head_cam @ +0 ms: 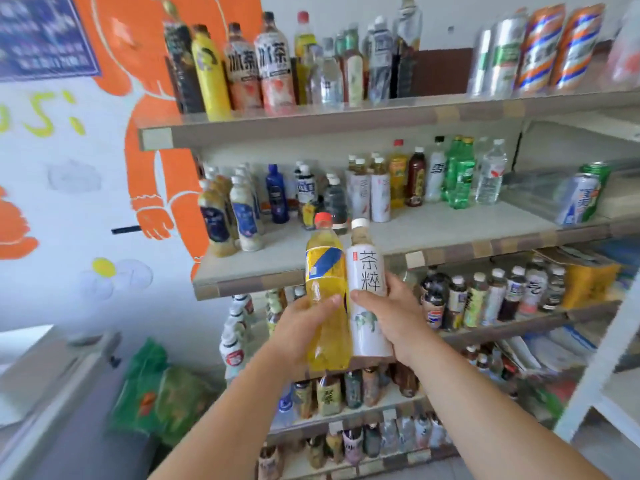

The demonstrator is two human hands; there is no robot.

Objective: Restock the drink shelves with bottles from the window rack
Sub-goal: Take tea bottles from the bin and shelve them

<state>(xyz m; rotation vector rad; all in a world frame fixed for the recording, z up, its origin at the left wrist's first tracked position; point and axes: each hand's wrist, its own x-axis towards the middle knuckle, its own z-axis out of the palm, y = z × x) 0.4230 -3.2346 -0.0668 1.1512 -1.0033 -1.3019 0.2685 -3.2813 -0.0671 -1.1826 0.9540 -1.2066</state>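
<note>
White bottle (367,289) in the right hand (391,315): label reads 茶粹. Two pink bottles (274,64) on shelf (311,128) high above the hands: 冰茶. Other labels too blurred.

the yellow bottle (329,341) is clear, glossy plastic with a smooth red cap. the white bottle (367,265) wears a smooth, matt white wrap. the shelf board (450,233) looks matt grey. the cans (554,46) on top gleam like metal. the green bag (156,393) is crinkled, shiny plastic.
</note>
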